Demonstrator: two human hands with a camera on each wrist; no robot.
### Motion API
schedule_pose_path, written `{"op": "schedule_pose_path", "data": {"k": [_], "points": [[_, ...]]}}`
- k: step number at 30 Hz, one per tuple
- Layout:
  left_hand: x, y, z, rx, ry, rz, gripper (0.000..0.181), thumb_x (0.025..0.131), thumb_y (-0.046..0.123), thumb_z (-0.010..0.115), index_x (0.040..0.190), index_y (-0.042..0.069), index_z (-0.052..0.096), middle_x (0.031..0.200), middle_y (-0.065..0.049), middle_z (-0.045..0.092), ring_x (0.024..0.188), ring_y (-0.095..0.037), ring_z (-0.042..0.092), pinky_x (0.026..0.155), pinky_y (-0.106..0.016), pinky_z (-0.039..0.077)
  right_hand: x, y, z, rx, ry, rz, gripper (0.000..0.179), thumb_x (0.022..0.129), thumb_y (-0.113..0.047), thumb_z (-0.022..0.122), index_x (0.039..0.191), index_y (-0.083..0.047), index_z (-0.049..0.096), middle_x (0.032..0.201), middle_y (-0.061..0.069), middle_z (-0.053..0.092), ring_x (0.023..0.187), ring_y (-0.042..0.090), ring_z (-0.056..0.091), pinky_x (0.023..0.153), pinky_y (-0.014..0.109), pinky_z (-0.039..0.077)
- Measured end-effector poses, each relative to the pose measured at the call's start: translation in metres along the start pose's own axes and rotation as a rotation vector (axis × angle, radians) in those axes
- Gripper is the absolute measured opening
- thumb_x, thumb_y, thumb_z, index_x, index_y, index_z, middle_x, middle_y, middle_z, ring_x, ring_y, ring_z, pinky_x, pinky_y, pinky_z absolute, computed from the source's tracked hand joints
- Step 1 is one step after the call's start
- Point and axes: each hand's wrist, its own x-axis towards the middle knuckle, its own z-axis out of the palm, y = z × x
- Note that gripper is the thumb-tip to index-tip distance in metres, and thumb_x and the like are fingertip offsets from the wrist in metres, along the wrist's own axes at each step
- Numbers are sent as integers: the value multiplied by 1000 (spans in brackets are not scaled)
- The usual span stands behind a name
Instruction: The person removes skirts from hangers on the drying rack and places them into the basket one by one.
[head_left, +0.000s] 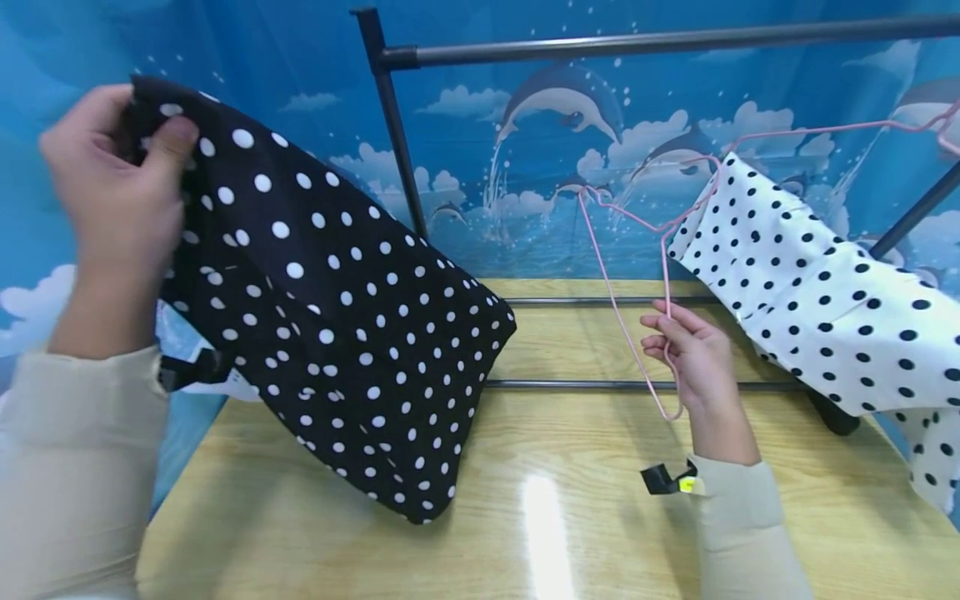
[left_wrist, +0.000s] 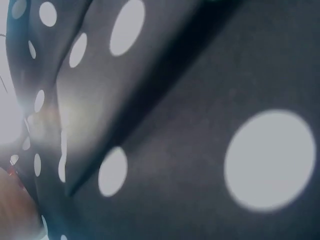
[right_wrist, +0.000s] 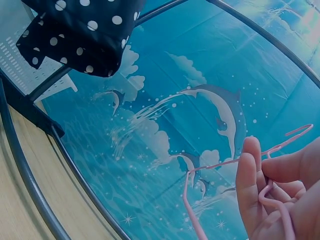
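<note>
The left hand (head_left: 123,187) pinches the upper end of a black, white-dotted fabric (head_left: 352,333), held up at the left of a black tubular rack (head_left: 600,47). The right hand (head_left: 701,358) grips a thin pink hanger (head_left: 664,230) above the yellowish wood-grain table (head_left: 600,525).

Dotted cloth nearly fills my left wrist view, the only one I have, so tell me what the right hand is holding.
Observer: The right hand holds a pink hanger.
Operator: Understood. Now name any cloth besides the black one I see, and say where it is.
Observer: There's a white cloth with black dots, to the right of that hand in the head view.
</note>
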Motion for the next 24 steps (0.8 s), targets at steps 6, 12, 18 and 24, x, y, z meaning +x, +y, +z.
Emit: {"op": "schedule_pose_path", "data": {"k": [6,12,18,24], "points": [[12,-4,-5,105,-3,-28,30,96,34,57,118,15,67,110,11,67,100,-1,58,92,-15,42,0,1,1,2,-5,3,17,96,-5,59,104,-12,73,85,4,74,61,14,67,60,22,56],[24,-11,-10,132,-15,-97,32,96,38,53,121,22,65,112,17,62,101,4,52,97,-16,39,0,1,1,5,-15,2,19,97,-4,57,104,-12,73,84,4,74,61,14,68,60,22,56],[37,-20,-14,89,-34,-229,27,96,37,54,119,27,64,116,13,61,99,6,49,99,-18,37,-2,1,0,-32,-1,16,21,98,-4,55,105,-14,72,85,3,73,62,13,67,61,21,56],[50,-36,-17,-2,-55,-341,30,96,36,54,123,26,61,108,18,55,101,5,50,103,-20,34,-1,0,-1,-37,-1,22,22,99,-4,54,105,-15,72,85,3,73,62,13,67,61,21,56]]}}
